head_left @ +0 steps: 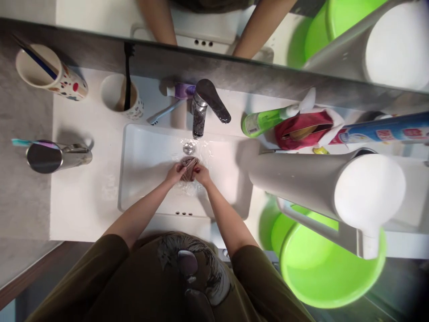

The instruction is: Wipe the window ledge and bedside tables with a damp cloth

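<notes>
Both my hands hold a small brownish-pink cloth (pixel 188 168) low in the white sink (pixel 144 152). On its left side my left hand (pixel 175 173) is closed, pinching the fabric. My right hand (pixel 201 174) grips the opposite side with curled fingers. Water splashes around the cloth, just in front of the metal drain (pixel 189 148). Above them stands the dark chrome faucet (pixel 199 112), its spout pointing down towards the cloth. What kind of cloth article it is, I cannot make out.
Cups with brushes (pixel 75 85) and a steel mug (pixel 60 156) stand left. A blue toothbrush (pixel 167 112) lies behind the sink. On the right are a green bottle (pixel 264 121), a red pouch (pixel 301 130), a large white pitcher (pixel 301 179) and a green basin (pixel 331 268).
</notes>
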Demonstrator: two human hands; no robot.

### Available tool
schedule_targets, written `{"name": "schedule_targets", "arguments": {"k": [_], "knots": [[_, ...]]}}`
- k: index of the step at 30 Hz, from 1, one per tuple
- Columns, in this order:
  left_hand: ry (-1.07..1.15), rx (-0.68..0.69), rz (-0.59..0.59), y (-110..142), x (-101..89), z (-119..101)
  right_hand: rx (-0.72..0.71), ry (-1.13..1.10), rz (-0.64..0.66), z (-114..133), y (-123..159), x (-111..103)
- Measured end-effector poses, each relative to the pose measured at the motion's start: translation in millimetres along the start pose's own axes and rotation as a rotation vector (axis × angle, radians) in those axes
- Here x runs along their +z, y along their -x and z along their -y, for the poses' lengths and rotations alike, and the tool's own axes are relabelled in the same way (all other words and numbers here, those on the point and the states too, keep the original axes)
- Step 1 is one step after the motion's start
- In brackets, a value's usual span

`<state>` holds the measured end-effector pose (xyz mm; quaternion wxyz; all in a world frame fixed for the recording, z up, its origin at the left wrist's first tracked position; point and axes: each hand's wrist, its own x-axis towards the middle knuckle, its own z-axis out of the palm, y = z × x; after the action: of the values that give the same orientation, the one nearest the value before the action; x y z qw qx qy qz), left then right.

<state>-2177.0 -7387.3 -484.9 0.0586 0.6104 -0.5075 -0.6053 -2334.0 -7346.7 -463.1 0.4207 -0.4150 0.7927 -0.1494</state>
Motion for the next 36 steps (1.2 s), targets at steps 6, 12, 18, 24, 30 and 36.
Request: {"name": "schedule_targets", "arguments": {"k": [6,12,18,24,30,36], "knots": [[0.122,0.026,0.045,0,-18.3,-5,0.151,-0.244,-0.106,3,-16,6],[0.269,-0.044,-0.136,7,-36.0,-5,0.082,-0.555,-0.092,22,-1,0],[0.500,-0.065,0.146,16,-13.7,-25,-0.104,-0.639,0.144,43,29,-13],[0.451,-0.013,0.275,29,-28.1,-25,-0.079,-0.609,0.083,38,39,-27],[0.134,0.031,0.145,19,-85.8,-8,0.068,-0.411,-0.148,5,20,-58],[-0.592,0.442,-0.219,13,-59.0,-1,0.061,0.030,-0.308,10,9,-12]]}}
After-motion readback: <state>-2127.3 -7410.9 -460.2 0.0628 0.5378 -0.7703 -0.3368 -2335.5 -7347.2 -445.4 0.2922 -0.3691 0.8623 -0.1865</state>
